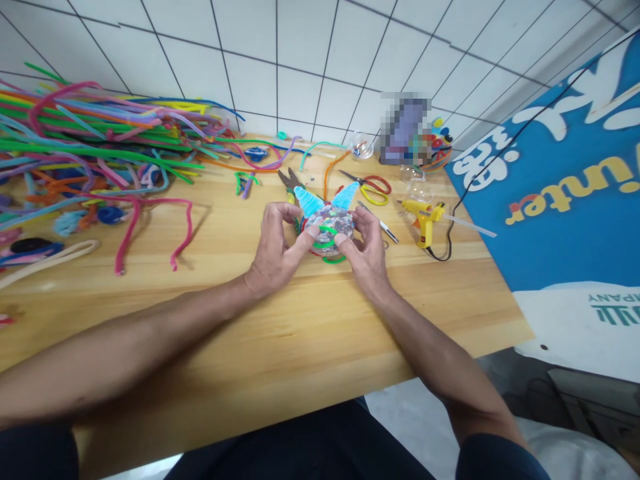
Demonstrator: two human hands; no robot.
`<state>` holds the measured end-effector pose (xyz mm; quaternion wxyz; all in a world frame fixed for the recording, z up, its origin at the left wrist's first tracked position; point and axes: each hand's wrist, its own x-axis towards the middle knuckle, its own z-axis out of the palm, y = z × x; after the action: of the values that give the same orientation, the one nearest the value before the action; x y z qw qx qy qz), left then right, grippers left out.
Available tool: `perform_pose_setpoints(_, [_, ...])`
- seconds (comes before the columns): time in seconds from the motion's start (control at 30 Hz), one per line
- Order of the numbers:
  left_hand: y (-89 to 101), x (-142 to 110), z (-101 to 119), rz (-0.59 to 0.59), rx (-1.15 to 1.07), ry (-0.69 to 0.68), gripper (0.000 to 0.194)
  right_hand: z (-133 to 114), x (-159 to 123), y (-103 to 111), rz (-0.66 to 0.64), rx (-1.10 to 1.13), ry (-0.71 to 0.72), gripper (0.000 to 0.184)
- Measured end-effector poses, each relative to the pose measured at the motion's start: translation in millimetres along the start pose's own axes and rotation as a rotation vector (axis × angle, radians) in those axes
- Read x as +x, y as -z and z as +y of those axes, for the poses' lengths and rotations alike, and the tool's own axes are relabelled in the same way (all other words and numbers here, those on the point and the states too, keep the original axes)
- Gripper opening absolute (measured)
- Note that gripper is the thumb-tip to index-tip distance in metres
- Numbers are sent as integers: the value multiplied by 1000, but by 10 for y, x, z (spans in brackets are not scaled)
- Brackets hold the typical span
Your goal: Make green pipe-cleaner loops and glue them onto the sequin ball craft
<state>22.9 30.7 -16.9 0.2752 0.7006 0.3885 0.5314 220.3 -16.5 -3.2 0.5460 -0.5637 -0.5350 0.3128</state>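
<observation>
clear ball (331, 217) with a blue pipe-cleaner ear (345, 198) at one o'clock is over the tabletop (285, 333), clamped between the fingers of the left hand (273, 252) and right hand (370, 257); uneven thumb pressure could skew the green pipe cleaner (328, 230) towards six o'clock.

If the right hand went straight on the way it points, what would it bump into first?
Probably the ball with blue ears; the right hand seems to be touching it.

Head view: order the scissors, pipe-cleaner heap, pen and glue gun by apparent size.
1. pipe-cleaner heap
2. glue gun and scissors, too alike to rank
3. pen
</observation>
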Motion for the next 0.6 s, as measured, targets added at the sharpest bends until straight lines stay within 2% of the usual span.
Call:
perform_pose_setpoints(0.1, [-23,29,-53,-115,-3,83,55,-3,-14,-8,-12,-14,8,82])
perform_pose_setpoints(0.23, [-38,62,-61,-256,-45,133,56,11,-38,-25,-14,-24,48,84])
perform_pose_setpoints(0.6, [-45,80,34,-308,-320,197,58,-14,-80,-9,-37,-41,62,81])
